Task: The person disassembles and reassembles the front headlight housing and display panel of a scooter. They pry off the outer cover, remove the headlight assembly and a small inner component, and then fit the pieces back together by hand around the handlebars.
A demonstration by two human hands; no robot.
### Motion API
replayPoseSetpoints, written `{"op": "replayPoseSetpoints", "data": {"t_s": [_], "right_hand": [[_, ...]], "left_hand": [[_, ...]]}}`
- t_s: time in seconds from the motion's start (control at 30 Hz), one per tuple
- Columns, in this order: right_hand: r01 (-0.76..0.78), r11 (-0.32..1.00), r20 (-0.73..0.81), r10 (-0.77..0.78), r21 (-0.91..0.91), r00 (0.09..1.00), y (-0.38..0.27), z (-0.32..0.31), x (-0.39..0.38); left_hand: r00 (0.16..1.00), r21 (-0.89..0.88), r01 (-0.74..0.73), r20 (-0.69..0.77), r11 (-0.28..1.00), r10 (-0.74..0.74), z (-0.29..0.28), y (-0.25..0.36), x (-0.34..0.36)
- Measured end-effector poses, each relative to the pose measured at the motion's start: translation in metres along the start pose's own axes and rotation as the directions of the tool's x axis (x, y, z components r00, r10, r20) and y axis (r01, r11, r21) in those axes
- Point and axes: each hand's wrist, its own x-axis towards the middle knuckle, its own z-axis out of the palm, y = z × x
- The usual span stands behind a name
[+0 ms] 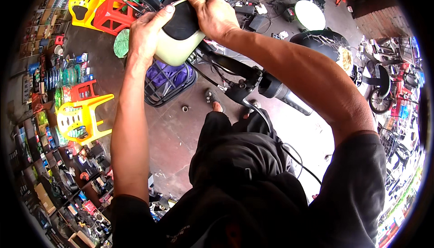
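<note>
A pale green housing (179,49) with a dark, smooth top panel sits at the front of a bike's handlebar (233,65). My left hand (147,31) wraps its left side, the thumb lying along the top edge. On the other side my right hand (216,16) grips the far right part, its thumb over the dark panel. Fingers of both hands are partly hidden behind the housing. Below it hangs a black wire basket (174,95) with a purple bag (165,77) in it. Nearer to me are a black handlebar grip (291,99) and a brake lever (257,108) with cables.
Yellow chairs (80,122) and a red stool (115,16) stand at the left, beside crowded shelves (54,175). Loose parts and cables (257,10) litter the far floor. A black seat with torn covering (323,44) is at the right, near parked bikes (382,98).
</note>
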Motion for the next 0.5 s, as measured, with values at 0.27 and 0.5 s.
{"op": "replayPoseSetpoints", "data": {"t_s": [0.27,0.5], "right_hand": [[-0.061,0.994,0.036,0.064,-0.091,0.997,0.002,0.004,0.007],[-0.026,0.999,-0.017,0.025,-0.023,1.000,0.003,0.009,0.006]], "left_hand": [[0.958,-0.222,-0.001,-0.279,0.975,-0.062,0.009,-0.015,-0.016],[0.979,-0.557,0.067,-0.122,0.828,-0.162,0.009,-0.038,-0.035]]}}
